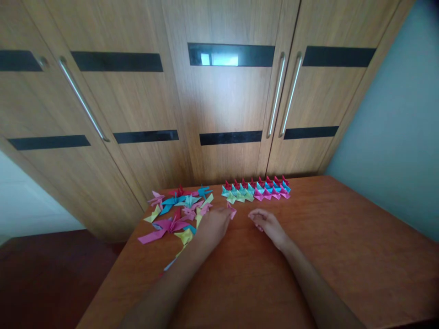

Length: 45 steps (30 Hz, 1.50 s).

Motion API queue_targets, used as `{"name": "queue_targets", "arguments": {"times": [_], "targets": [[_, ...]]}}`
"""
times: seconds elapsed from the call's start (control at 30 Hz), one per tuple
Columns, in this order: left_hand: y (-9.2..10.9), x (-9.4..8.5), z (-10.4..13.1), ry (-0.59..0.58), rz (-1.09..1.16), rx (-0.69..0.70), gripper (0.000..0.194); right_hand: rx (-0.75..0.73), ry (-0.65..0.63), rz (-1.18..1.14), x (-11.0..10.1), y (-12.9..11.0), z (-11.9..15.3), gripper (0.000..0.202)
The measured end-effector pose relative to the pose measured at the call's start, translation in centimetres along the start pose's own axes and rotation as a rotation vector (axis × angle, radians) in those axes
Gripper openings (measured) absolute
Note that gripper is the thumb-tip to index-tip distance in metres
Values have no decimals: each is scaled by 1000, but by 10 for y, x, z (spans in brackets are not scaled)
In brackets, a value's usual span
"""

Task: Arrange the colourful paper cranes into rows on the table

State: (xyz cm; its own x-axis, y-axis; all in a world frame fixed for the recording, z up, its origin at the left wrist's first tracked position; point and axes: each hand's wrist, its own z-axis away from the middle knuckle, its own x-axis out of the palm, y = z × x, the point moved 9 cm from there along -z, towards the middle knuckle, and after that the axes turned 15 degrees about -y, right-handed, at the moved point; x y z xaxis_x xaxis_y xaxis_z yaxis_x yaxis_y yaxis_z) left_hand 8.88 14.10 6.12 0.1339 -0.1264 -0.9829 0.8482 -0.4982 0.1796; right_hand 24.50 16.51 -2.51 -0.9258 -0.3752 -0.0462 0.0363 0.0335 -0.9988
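Observation:
My left hand (215,225) is closed, its fingertips pinching a small pink folded paper piece (232,211) just above the table. My right hand (267,222) is close by on the right, fingers loosely curved, with nothing seen in it. Left of my left hand lies a loose spread of origami cranes, among them a magenta crane (168,225), a yellow crane (185,236) and a light blue crane (189,201). My left hand and forearm hide part of the spread. Beyond both hands, folded paper pieces stand in neat rows: red ones (252,183), light green ones (240,196) and magenta ones (271,193).
The brown wooden table (343,256) reaches back to a wooden wardrobe (226,100) with long metal handles (277,96). A pale blue wall (387,146) borders the table on the right. Dark floor (61,269) shows past its left edge.

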Motion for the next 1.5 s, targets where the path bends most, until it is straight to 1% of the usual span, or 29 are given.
{"name": "queue_targets", "arguments": {"times": [0.1, 0.23, 0.37, 0.47, 0.63, 0.97, 1.03, 1.13, 1.23, 1.33, 1.43, 1.5], "targets": [[-12, 0, -18, -62, -54, -91, 26, -2, 8, 19, 0, 0, -1, 31], [-23, 7, -34, -78, -65, -149, 25, 5, -2, -5, 0, 0, -1, 28], [-34, 17, -43, -92, -66, -185, 24, 8, -1, -39, -2, 1, -1, 28], [-40, 21, -47, -95, -55, -193, 23, 5, -12, -41, -1, 0, -1, 27], [-43, 22, -50, -79, -40, -170, 23, 11, -20, -37, 0, 0, 0, 28], [-39, 22, -51, -49, -6, -149, 22, 19, -34, -9, 1, 1, -2, 28], [-38, 18, -47, -39, 8, -153, 21, 16, -40, -8, 1, 1, -1, 28], [-39, 6, -34, -13, 22, -151, 24, 14, -49, 0, 2, 1, -1, 27], [-46, -11, -10, 42, 55, -118, 27, 13, -60, 7, 3, 2, -1, 26], [-62, -22, 19, 90, 131, -115, 26, 9, -71, 20, 3, 4, -1, 25], [-79, -23, 50, 110, 171, -168, 26, 9, -68, 32, 1, 7, -1, 26], [-81, -19, 68, 115, 184, -164, 24, 12, -60, 40, 0, 9, -1, 28]]}}
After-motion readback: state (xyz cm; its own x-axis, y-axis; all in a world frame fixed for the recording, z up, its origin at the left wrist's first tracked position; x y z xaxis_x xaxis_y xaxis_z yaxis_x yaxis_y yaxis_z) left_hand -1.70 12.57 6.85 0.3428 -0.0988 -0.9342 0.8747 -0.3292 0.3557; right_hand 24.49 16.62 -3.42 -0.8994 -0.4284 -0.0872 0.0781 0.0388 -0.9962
